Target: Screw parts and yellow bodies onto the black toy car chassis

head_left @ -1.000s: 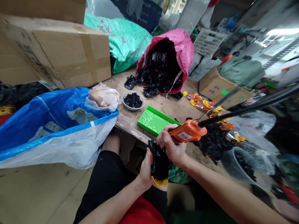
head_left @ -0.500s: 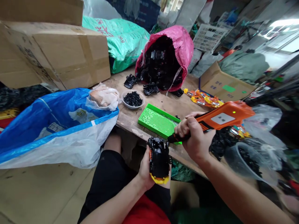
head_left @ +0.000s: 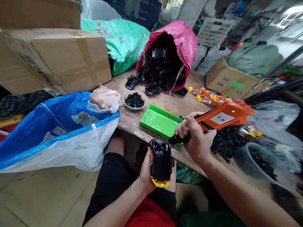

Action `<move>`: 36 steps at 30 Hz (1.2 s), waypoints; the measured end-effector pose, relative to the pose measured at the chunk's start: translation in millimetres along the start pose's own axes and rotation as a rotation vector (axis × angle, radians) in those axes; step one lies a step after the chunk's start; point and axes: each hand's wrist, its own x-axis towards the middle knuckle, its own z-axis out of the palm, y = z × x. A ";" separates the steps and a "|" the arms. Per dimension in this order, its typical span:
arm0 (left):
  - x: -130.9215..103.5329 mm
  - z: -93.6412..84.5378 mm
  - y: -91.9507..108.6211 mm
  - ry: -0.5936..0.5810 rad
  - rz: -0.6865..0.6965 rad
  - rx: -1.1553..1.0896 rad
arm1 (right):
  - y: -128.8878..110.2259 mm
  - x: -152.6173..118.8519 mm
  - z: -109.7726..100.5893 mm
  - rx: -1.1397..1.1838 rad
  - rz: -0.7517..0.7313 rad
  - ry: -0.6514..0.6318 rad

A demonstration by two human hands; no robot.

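My left hand [head_left: 147, 171] is wrapped round a toy car [head_left: 161, 162] with a black underside and a yellow end, held above my lap with that underside facing up. My right hand [head_left: 196, 135] grips an orange and black electric screwdriver [head_left: 221, 116]. Its black nose points left, close to the upper right corner of the toy car; whether the tip touches is hard to see. Just beyond, a green perforated tray [head_left: 159, 121] with small metal bits lies at the table's edge, partly behind my right hand.
A pink sack [head_left: 182, 41] of black car parts lies open on the table [head_left: 127, 121]. Nearby are a bowl [head_left: 134, 107] of small black pieces, orange-yellow parts [head_left: 208, 96], a clear tub [head_left: 243, 160] and cardboard boxes [head_left: 71, 56]. A blue-white sack [head_left: 78, 148] gapes at my left.
The screwdriver and my right hand have shifted very slightly left. The toy car stays nearly in place in my left hand. The camera view has turned a little.
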 end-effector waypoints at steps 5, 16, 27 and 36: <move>3.1 -1.0 -2.3 0.012 0.005 -0.043 | 2.6 -7.9 2.9 0.056 0.014 -0.033; 4.9 6.7 -3.8 0.080 0.065 -0.052 | 20.6 -28.9 4.8 0.102 -0.004 -0.194; 7.0 4.5 -7.1 0.077 0.133 -0.034 | 28.3 -30.7 0.8 0.087 0.024 -0.190; 8.3 2.7 -8.2 0.033 0.156 -0.010 | 30.4 -31.2 3.8 0.074 0.052 -0.201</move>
